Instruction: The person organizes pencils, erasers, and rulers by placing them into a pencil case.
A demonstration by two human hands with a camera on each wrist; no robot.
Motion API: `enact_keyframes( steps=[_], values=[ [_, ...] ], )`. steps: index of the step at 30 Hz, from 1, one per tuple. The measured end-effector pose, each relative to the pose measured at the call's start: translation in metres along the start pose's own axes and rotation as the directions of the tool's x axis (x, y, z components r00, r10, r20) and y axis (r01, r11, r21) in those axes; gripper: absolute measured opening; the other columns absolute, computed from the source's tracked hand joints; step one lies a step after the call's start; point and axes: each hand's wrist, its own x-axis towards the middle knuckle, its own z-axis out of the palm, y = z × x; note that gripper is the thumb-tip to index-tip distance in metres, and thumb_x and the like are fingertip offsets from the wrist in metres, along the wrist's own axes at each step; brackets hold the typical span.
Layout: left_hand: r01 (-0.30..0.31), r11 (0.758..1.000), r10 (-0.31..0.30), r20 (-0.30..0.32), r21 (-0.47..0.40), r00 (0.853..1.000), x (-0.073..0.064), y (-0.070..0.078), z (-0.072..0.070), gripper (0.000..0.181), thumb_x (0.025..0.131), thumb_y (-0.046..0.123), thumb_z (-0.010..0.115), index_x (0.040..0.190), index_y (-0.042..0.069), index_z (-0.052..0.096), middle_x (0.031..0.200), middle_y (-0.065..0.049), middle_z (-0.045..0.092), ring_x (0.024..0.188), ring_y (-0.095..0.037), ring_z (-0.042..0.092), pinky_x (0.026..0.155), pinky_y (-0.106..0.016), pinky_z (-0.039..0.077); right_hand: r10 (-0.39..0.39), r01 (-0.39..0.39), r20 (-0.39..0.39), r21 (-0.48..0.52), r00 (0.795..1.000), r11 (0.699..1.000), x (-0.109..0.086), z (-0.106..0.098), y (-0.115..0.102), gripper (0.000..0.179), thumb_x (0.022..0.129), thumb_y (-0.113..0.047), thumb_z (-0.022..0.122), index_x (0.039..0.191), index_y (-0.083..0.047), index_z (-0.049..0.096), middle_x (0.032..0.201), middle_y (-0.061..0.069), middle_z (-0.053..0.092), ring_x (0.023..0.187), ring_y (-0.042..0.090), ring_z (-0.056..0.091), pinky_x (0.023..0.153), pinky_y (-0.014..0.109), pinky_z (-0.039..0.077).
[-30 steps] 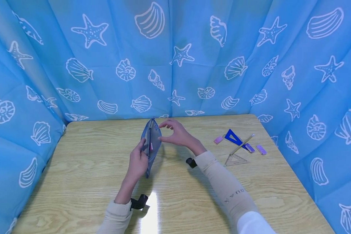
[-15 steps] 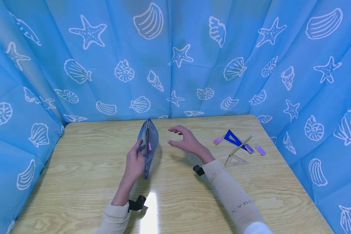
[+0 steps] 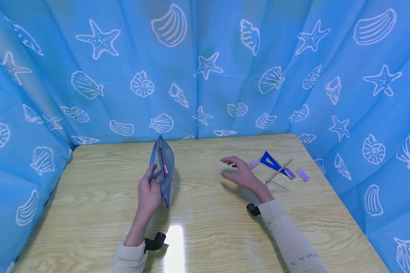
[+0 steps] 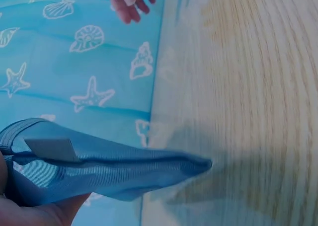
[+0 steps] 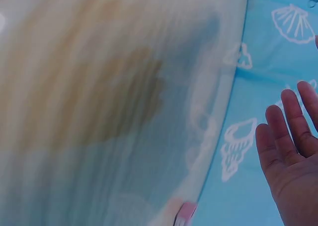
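My left hand grips a blue-grey zip pencil pouch by its side and holds it up over the table, its mouth gaping. A dark slim item and a small pink-and-white item show inside. In the left wrist view the pouch is seen from beneath, with a pale tag on its seam. My right hand hovers over the table with relaxed fingers and holds nothing. Just right of it lie a pink eraser, a blue set square and a pencil.
A clear set square lies below the pencil. Two purple erasers, one near the pencil and another farther right, rest on the wooden table. A blue seashell-patterned curtain surrounds the table's back and sides.
My right hand has left the pouch's mouth and moved right, toward the stationery. The left hand has shifted slightly left with the pouch, which tilts a little more open to view.
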Motion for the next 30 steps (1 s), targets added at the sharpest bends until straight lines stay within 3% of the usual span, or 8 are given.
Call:
enact_keyframes(
  steps=[9, 16, 25, 30],
  values=[
    [0.042, 0.999, -0.042, 0.008, 0.029, 0.999, 0.000, -0.003, -0.006, 0.058, 0.099, -0.007, 0.021, 0.157, -0.010, 0.019, 0.162, -0.028, 0.029, 0.139, -0.046, 0.046, 0.111, -0.052, 0.046, 0.032, -0.033, -0.048, -0.025, 0.998, 0.999, -0.014, -0.026, 0.011, 0.048, 0.094, -0.013, 0.072, 0.137, 0.003, 0.057, 0.138, 0.025, 0.057, 0.126, 0.045, 0.051, 0.109, 0.061, 0.041],
    [0.037, 0.999, -0.038, 0.009, 0.029, 0.999, 0.000, -0.004, -0.008, 0.058, 0.099, -0.008, 0.021, 0.157, -0.011, 0.019, 0.161, -0.029, 0.029, 0.138, -0.048, 0.046, 0.111, -0.051, 0.046, 0.096, -0.104, -0.115, -0.062, 0.989, 0.993, -0.021, -0.044, 0.029, 0.051, 0.094, -0.015, 0.072, 0.138, 0.004, 0.056, 0.137, 0.027, 0.056, 0.122, 0.044, 0.053, 0.104, 0.059, 0.047],
    [0.042, 0.999, -0.043, 0.040, 0.005, 0.998, -0.003, -0.003, -0.004, 0.058, 0.098, -0.010, 0.021, 0.156, -0.012, 0.018, 0.161, -0.030, 0.029, 0.140, -0.048, 0.043, 0.111, -0.050, 0.046, 0.088, -0.106, -0.151, -0.112, 0.984, 0.988, -0.031, -0.062, 0.045, 0.049, 0.094, -0.012, 0.070, 0.136, 0.008, 0.056, 0.135, 0.030, 0.057, 0.122, 0.044, 0.053, 0.108, 0.060, 0.042],
    [0.047, 0.999, -0.048, 0.032, 0.016, 0.998, -0.003, -0.003, -0.001, 0.058, 0.098, -0.010, 0.021, 0.157, -0.011, 0.018, 0.161, -0.029, 0.029, 0.139, -0.048, 0.044, 0.111, -0.049, 0.047, 0.145, -0.166, -0.167, -0.122, 0.975, 0.979, -0.034, -0.068, 0.048, 0.050, 0.095, -0.012, 0.069, 0.139, 0.007, 0.054, 0.138, 0.029, 0.056, 0.125, 0.046, 0.051, 0.108, 0.060, 0.044]
  ],
)
